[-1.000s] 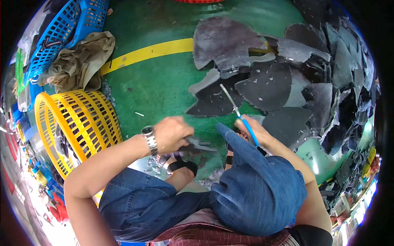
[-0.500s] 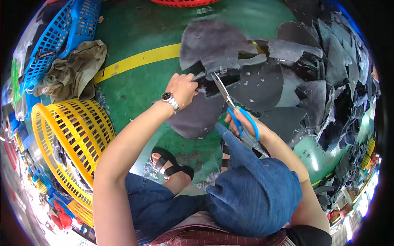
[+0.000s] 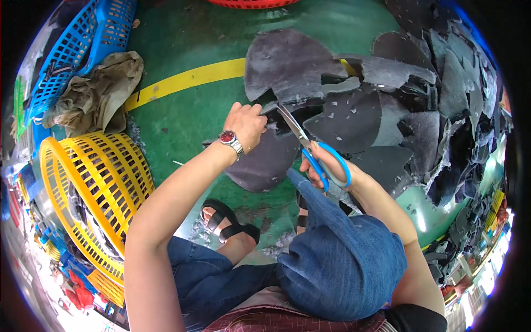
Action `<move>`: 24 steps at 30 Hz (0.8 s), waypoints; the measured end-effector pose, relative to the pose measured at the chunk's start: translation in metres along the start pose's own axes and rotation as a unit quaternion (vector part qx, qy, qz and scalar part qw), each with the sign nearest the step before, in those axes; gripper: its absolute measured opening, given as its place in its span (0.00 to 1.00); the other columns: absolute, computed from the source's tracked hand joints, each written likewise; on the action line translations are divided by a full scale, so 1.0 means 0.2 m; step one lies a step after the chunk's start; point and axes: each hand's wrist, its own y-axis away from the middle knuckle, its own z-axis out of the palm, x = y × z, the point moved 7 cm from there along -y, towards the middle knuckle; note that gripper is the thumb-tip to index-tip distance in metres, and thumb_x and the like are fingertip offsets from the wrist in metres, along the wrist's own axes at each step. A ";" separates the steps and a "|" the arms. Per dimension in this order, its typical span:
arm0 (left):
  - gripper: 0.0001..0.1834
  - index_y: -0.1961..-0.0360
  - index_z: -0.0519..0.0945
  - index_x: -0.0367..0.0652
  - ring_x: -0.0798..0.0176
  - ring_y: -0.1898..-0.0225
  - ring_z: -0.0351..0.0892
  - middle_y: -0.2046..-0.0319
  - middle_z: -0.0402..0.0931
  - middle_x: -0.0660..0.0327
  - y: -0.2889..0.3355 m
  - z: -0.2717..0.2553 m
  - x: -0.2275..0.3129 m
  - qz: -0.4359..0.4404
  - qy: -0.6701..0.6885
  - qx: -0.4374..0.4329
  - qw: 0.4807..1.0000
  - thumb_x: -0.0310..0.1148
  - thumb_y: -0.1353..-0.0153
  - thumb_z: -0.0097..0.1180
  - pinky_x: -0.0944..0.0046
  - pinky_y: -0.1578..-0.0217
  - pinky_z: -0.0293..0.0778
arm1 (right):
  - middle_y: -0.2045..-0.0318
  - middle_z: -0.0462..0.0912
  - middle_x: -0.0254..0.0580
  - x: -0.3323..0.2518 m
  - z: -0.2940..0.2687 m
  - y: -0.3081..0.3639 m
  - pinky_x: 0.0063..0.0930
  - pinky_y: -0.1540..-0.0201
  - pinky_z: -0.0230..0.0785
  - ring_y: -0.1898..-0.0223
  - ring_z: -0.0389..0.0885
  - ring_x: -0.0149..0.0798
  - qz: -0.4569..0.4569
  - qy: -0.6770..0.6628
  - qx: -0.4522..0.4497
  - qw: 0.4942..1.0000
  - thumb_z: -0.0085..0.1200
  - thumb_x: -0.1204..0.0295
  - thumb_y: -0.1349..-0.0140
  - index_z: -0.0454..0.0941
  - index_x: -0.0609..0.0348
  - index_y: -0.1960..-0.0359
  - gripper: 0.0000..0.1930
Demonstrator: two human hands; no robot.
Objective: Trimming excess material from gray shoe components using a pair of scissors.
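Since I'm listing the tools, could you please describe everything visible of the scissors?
The scissors have blue, plastic-looking handle loops, standing apart, and silvery, metal-looking blades. The right hand holds them by the loops. The blades point forward and leftward, tips close to the left hand and the dark sheet it pinches; whether they touch that sheet is unclear.
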 end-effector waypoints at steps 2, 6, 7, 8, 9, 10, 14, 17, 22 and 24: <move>0.06 0.81 0.76 0.44 0.59 0.68 0.69 0.75 0.68 0.61 0.00 0.00 0.00 0.000 -0.001 0.003 1.000 0.34 0.56 0.57 0.59 0.66 0.60 | 0.89 0.67 0.33 -0.01 0.00 0.01 0.22 0.85 0.60 0.89 0.65 0.27 -0.003 0.001 0.003 1.000 0.29 0.41 0.41 0.70 0.62 0.73 0.32; 0.06 0.82 0.76 0.44 0.60 0.68 0.70 0.75 0.68 0.60 0.00 -0.01 0.01 0.002 0.004 0.004 1.000 0.34 0.57 0.57 0.60 0.65 0.60 | 0.89 0.67 0.34 -0.02 0.00 0.02 0.20 0.85 0.60 0.89 0.65 0.27 0.003 0.005 0.006 1.000 0.29 0.42 0.41 0.70 0.62 0.74 0.31; 0.06 0.82 0.76 0.44 0.60 0.68 0.70 0.75 0.68 0.60 0.01 -0.02 0.01 0.003 0.006 0.010 1.000 0.34 0.57 0.57 0.60 0.65 0.60 | 0.89 0.67 0.34 -0.01 0.01 0.01 0.19 0.85 0.60 0.89 0.65 0.26 0.005 -0.003 0.004 1.000 0.29 0.42 0.40 0.70 0.62 0.74 0.31; 0.06 0.82 0.76 0.44 0.60 0.68 0.70 0.75 0.68 0.60 0.01 -0.02 0.01 0.002 0.006 0.010 1.000 0.34 0.57 0.57 0.60 0.65 0.60 | 0.89 0.67 0.34 0.00 0.01 0.02 0.19 0.85 0.60 0.89 0.65 0.26 0.005 -0.003 0.003 1.000 0.29 0.42 0.40 0.70 0.62 0.74 0.31; 0.06 0.82 0.76 0.44 0.60 0.68 0.70 0.75 0.68 0.60 0.01 -0.01 0.02 0.004 0.003 0.011 1.000 0.34 0.57 0.57 0.60 0.65 0.60 | 0.89 0.67 0.34 0.02 0.00 0.03 0.19 0.85 0.60 0.89 0.65 0.26 0.012 -0.004 0.011 1.000 0.29 0.42 0.41 0.70 0.62 0.74 0.31; 0.06 0.82 0.75 0.44 0.60 0.68 0.70 0.75 0.68 0.60 0.00 -0.01 0.02 0.005 -0.001 0.014 1.000 0.34 0.57 0.57 0.60 0.65 0.60 | 0.89 0.67 0.34 0.03 0.00 0.03 0.18 0.86 0.59 0.89 0.66 0.26 0.017 -0.006 0.018 1.000 0.29 0.42 0.41 0.70 0.62 0.73 0.31; 0.06 0.82 0.75 0.44 0.59 0.68 0.70 0.75 0.68 0.60 0.01 -0.01 0.01 0.002 0.001 0.005 1.000 0.34 0.57 0.57 0.60 0.65 0.60 | 0.89 0.66 0.32 0.04 0.02 0.02 0.19 0.87 0.59 0.89 0.64 0.26 0.005 -0.011 -0.005 1.000 0.33 0.38 0.45 0.68 0.61 0.72 0.33; 0.06 0.82 0.75 0.44 0.59 0.68 0.70 0.75 0.68 0.60 0.00 -0.02 0.03 0.007 -0.005 0.007 1.000 0.34 0.57 0.57 0.59 0.65 0.60 | 0.89 0.66 0.32 0.00 0.03 0.01 0.19 0.87 0.59 0.89 0.65 0.26 -0.007 -0.016 -0.001 1.000 0.34 0.38 0.45 0.68 0.61 0.72 0.33; 0.07 0.82 0.75 0.45 0.59 0.68 0.70 0.75 0.69 0.60 0.01 -0.01 0.04 0.005 -0.012 -0.009 1.000 0.35 0.57 0.57 0.60 0.65 0.60 | 0.89 0.65 0.33 -0.01 0.02 0.00 0.20 0.86 0.59 0.89 0.65 0.27 0.001 -0.008 0.022 1.000 0.35 0.37 0.46 0.69 0.61 0.72 0.33; 0.07 0.82 0.75 0.45 0.59 0.69 0.70 0.75 0.69 0.60 0.01 -0.01 0.05 0.003 -0.012 -0.008 1.000 0.35 0.57 0.57 0.60 0.65 0.60 | 0.89 0.65 0.33 0.01 0.01 -0.01 0.21 0.86 0.59 0.88 0.65 0.27 -0.003 0.027 0.040 0.999 0.35 0.37 0.47 0.69 0.61 0.72 0.34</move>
